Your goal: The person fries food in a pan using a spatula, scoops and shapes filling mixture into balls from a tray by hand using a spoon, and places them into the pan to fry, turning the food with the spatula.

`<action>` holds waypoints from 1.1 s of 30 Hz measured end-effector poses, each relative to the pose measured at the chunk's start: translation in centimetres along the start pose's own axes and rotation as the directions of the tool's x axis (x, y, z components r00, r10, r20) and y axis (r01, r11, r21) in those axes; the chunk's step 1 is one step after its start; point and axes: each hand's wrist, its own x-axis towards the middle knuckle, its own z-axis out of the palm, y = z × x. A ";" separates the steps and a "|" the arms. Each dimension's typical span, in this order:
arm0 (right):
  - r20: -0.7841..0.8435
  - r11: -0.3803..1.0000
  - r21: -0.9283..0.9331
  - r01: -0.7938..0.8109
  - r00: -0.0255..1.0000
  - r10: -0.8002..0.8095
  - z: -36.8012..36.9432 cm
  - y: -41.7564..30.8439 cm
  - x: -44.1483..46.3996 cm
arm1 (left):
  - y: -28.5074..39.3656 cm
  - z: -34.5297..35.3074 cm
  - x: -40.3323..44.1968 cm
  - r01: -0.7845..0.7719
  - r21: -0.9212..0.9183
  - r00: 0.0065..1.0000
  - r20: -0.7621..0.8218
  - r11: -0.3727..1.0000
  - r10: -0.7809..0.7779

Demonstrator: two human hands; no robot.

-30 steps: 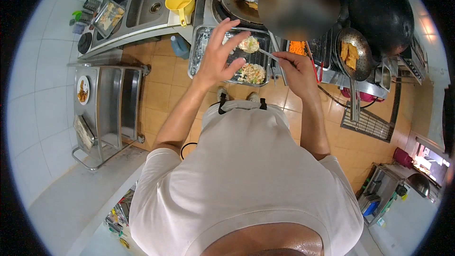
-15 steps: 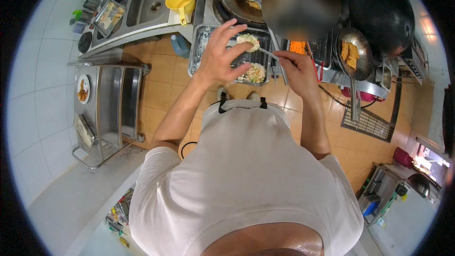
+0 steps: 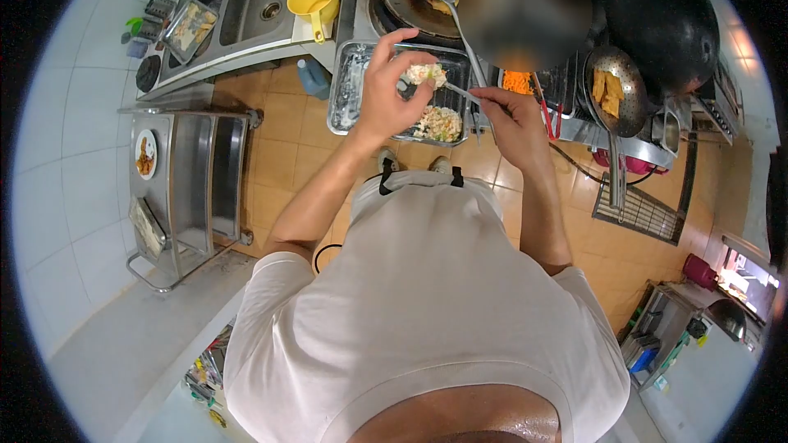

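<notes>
We find the right hand [image 3: 510, 119] closed on the handle of a spoon [image 3: 462, 93], at the right side of the tray [image 3: 332, 107]. A clump of food mix [image 3: 425, 75] sits at the spoon's tip, over the tray; a second heap [image 3: 438, 125] lies in the tray's near half. The left hand [image 3: 394, 89], above the tray, is half open, fingers curled at the clump; we cannot tell whether they touch it. We judge that a tilted spoon could shed the clump. The ladle [image 3: 469, 43], just right of the tray, could snag the right hand.

The tray [image 3: 348, 80] is glossy metal; the shirt [image 3: 427, 287], matt cloth.
</notes>
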 end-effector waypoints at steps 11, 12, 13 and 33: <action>-0.010 0.997 -0.003 0.074 0.997 -0.074 0.3 0.6 -0.1 | 0.8 0.4 0.1 -0.014 0.043 1.000 -0.025 0.999 0.015; -0.014 0.997 -0.003 0.077 0.997 -0.078 0.4 0.6 -0.1 | 0.8 0.5 0.2 -0.038 0.069 0.998 -0.037 0.997 0.041; -0.017 0.997 -0.003 0.081 0.997 -0.081 0.4 0.5 -0.2 | 0.6 0.7 0.2 -0.034 0.057 0.999 -0.035 0.998 0.036; 0.002 0.999 -0.032 0.029 1.000 -0.029 -0.2 0.1 -0.8 | 0.0 -2.5 2.4 -0.118 -0.149 0.900 0.403 0.982 0.169</action>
